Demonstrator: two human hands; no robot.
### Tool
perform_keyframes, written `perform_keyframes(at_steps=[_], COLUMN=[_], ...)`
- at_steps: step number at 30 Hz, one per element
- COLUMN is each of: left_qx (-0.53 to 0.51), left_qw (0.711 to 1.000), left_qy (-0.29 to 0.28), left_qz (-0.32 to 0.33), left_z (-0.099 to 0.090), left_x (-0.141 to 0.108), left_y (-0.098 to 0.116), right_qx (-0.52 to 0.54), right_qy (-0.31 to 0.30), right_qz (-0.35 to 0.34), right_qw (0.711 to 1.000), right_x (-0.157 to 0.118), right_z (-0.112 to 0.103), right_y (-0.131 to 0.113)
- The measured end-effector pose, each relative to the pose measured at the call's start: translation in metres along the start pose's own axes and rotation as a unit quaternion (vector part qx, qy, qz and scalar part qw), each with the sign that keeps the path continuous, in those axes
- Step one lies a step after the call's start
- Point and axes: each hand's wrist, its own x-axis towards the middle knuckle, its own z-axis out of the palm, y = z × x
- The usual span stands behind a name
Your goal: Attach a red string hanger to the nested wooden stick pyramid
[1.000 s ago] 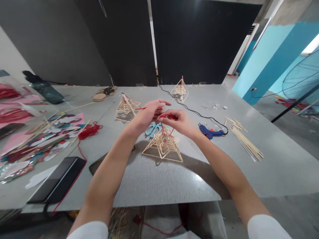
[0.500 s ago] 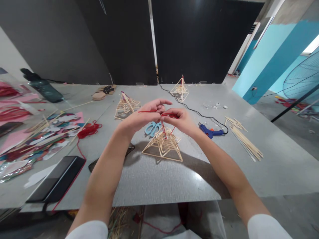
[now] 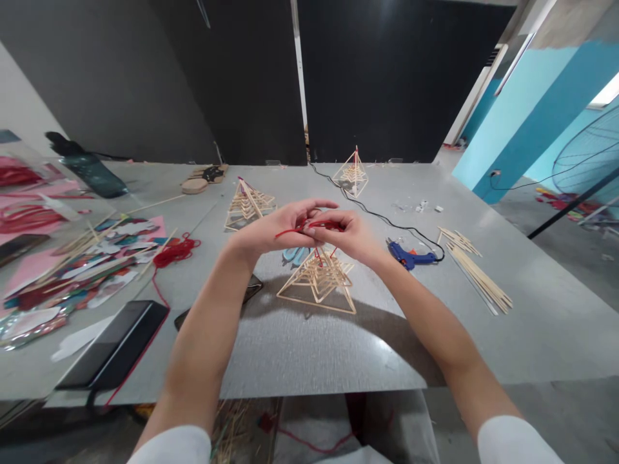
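Both hands meet over a small pyramid of thin wooden sticks [image 3: 316, 283] on the grey table. My left hand [image 3: 285, 225] is closed on red yarn [image 3: 286, 232], whose loose end pokes out past the thumb. Its fingers touch those of my right hand [image 3: 351, 233], which pinches a loop of the same yarn. Red strands run down from the fingers to the upper part of the pyramid. Light-blue scissors [image 3: 294, 255] lie behind it, partly hidden by my left hand. The exact crossing of the yarn between the fingertips is hidden.
Two more stick pyramids stand farther back, one at the left [image 3: 247, 205] and one at centre [image 3: 354, 173]. A blue glue gun [image 3: 411, 256] and bamboo sticks [image 3: 478, 277] lie right. Left are a red yarn bundle [image 3: 176, 251], a black device [image 3: 113, 345] and a bottle [image 3: 91, 171].
My left hand's fingers have curled in closer to the right hand, and the yarn end has shifted slightly right and down. Both hands sit a little lower over the pyramid.
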Motion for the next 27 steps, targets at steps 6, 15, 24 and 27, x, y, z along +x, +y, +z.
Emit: perform_keyframes(at_steps=[6,15,24,27], left_qx=[-0.018,-0.032,-0.04,-0.039], left_qw=[0.999,0.994,0.994,0.994], left_qy=[0.042,0.103,0.053,0.03], left_qz=[-0.005,-0.03,-0.089,-0.097], left_z=[0.005,0.009,0.006,0.004], left_x=[0.0,0.002,0.001,-0.003], left_y=[0.004,0.011,0.01,0.011], right_qx=[-0.021,0.056,0.091,0.088], right_qy=[0.014,0.015,-0.003,-0.03], right_qz=[0.024,0.051,0.065,0.065], right_qw=[0.999,0.997,0.994,0.994], right_x=[-0.001,-0.003,0.0,-0.002], right_z=[-0.002,0.002,0.002,0.002], right_y=[-0.006,-0.013,-0.002,0.0])
